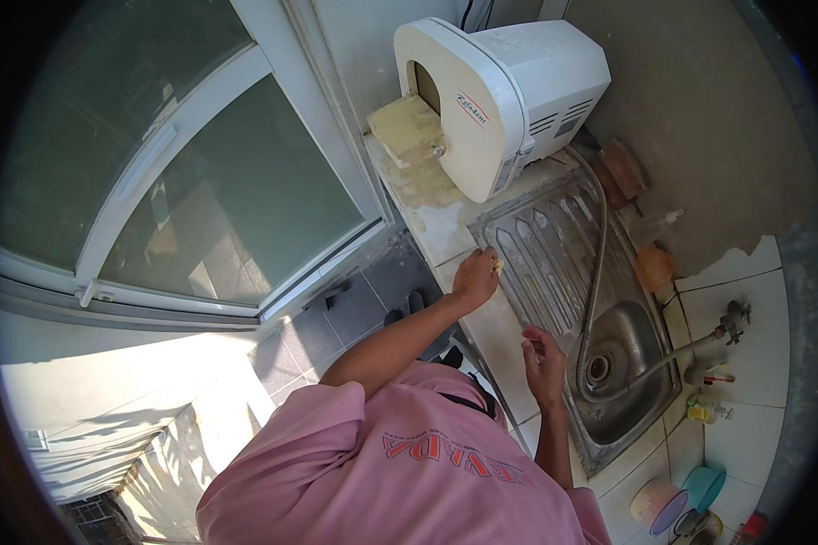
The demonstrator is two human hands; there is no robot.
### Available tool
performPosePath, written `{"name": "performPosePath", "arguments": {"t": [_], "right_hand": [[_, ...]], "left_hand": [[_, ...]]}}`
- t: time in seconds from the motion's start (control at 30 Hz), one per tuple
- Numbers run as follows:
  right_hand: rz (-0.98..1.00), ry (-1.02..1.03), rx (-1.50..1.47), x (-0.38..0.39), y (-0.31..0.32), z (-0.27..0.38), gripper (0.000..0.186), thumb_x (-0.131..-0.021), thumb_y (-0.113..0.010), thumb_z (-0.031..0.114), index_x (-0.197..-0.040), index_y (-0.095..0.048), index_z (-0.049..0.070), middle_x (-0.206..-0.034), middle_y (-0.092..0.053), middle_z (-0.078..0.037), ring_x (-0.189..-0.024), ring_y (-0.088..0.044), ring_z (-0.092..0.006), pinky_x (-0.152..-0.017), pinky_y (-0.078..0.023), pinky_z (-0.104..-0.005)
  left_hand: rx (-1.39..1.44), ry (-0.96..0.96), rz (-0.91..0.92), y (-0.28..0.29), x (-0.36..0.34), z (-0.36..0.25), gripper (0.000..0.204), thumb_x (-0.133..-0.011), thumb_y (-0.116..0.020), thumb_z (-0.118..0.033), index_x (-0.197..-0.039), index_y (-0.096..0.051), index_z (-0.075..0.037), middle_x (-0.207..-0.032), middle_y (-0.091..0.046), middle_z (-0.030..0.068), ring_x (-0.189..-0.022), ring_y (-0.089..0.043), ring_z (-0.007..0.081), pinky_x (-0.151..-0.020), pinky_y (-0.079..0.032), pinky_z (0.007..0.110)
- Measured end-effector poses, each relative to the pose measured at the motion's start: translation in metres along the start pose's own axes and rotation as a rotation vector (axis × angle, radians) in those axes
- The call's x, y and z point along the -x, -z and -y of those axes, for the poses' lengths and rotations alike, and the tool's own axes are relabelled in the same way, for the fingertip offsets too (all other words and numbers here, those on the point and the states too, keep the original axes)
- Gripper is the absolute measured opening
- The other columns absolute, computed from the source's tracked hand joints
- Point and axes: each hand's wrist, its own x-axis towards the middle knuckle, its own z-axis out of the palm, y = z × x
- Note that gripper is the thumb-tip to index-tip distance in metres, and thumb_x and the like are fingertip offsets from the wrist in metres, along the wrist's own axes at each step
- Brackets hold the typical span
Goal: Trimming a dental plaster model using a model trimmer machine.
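Note:
My left hand [475,277] is closed on a small pale-yellow piece [497,267], just over the left edge of the steel drainboard [541,254]. Lower down, my right hand [543,363] is beside the sink's left rim, fingers loosely curled and apart, with nothing visible in it. The sink bowl [622,418] has a drain and a hose [602,227] running into it. Above the drainboard stands a white machine [482,127] with a stained cream ledge [400,127] on its front.
A wall tap [729,327], an orange round object [652,270], a small yellow bottle [699,409] and plastic cups [659,504] line the sink's right side. A glazed door [255,182] with a white frame is at the left, above grey floor tiles [354,309].

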Motion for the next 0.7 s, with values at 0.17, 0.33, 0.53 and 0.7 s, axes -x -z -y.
{"name": "performPosePath", "arguments": {"t": [0.17,0.33,0.53,0.7], "right_hand": [[0.022,0.221,0.105,-0.044,-0.040,0.049,0.039,-0.085,-0.067,0.002,-0.124,-0.060,0.003,-0.104,-0.066,-0.015,-0.079,-0.067,-0.0260,-0.074,-0.054,-0.0356],[-0.095,0.276,0.141,-0.091,-0.090,0.114,0.046,-0.079,-0.075,0.002,-0.123,-0.060,0.005,-0.105,-0.065,-0.015,-0.083,-0.067,-0.0267,-0.074,-0.054,-0.0367],[-0.266,0.381,0.239,-0.161,-0.164,0.163,0.039,-0.075,-0.080,0.004,-0.112,-0.065,0.003,-0.103,-0.069,-0.015,-0.083,-0.069,-0.0262,-0.072,-0.056,-0.0343],[-0.414,0.311,0.286,-0.204,-0.206,0.208,0.033,-0.076,-0.079,0.005,-0.107,-0.067,0.005,-0.100,-0.070,-0.013,-0.084,-0.070,-0.0285,-0.071,-0.056,-0.0354]], "left_hand": [[0.247,0.011,0.055,0.059,-0.005,-0.027,0.030,-0.081,-0.068,-0.008,-0.108,-0.060,0.000,-0.094,-0.066,0.0163,-0.080,-0.067,0.0278,-0.074,-0.054,0.038],[0.389,0.011,0.057,0.139,-0.028,-0.035,0.031,-0.083,-0.071,-0.011,-0.110,-0.060,0.001,-0.096,-0.067,0.0132,-0.077,-0.067,0.0196,-0.070,-0.055,0.032],[0.498,0.013,0.040,0.208,-0.091,0.014,0.032,-0.085,-0.071,-0.011,-0.111,-0.059,0.003,-0.096,-0.066,0.0108,-0.078,-0.066,0.0161,-0.065,-0.056,0.029],[0.516,-0.054,0.114,0.259,-0.139,0.027,0.036,-0.086,-0.070,-0.004,-0.119,-0.057,0.003,-0.107,-0.062,0.0126,-0.080,-0.067,0.0163,-0.063,-0.059,0.028]]}}
